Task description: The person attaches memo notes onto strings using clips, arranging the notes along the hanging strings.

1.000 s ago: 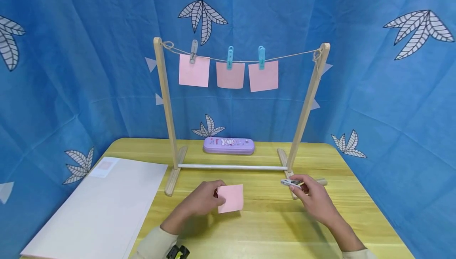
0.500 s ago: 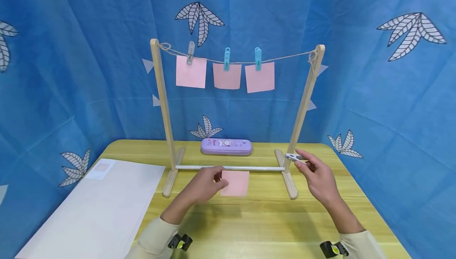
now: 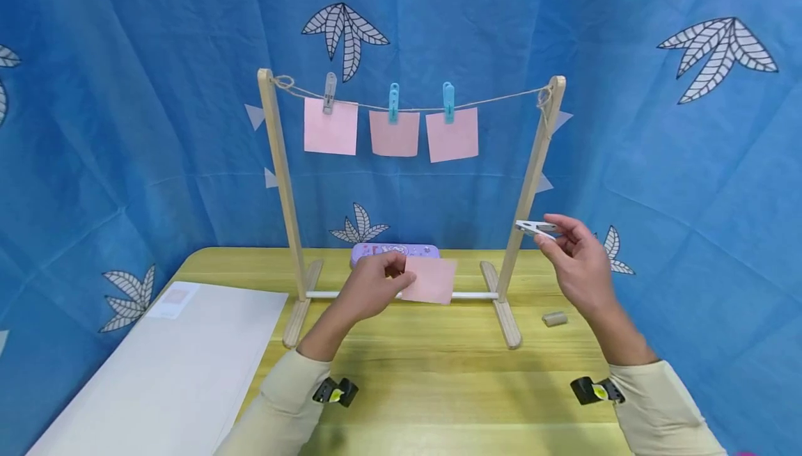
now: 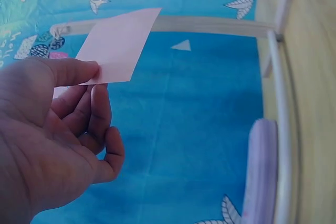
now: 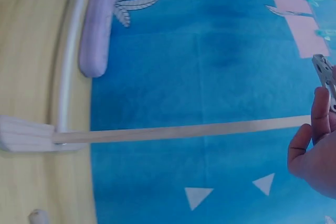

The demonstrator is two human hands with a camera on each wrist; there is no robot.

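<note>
Left hand (image 3: 376,289) pinches one pink paper square (image 3: 429,280) by its edge, raised above the yellow table (image 3: 438,386), in front of the wooden rack's (image 3: 529,184) bottom rail. Right hand (image 3: 579,261), at 3 o'clock from the square, grips a pale clothespin (image 3: 535,227) beside the right post. At 12 o'clock, three pink squares (image 3: 392,133) pegged on string.

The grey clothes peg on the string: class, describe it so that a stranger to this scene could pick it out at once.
Find the wooden rack standing on the yellow table, with a string tied between its two posts. Three pegs on it each hold a pink paper square. The grey clothes peg is the leftmost, nearest the left post; the other two pegs are turquoise.
</note>
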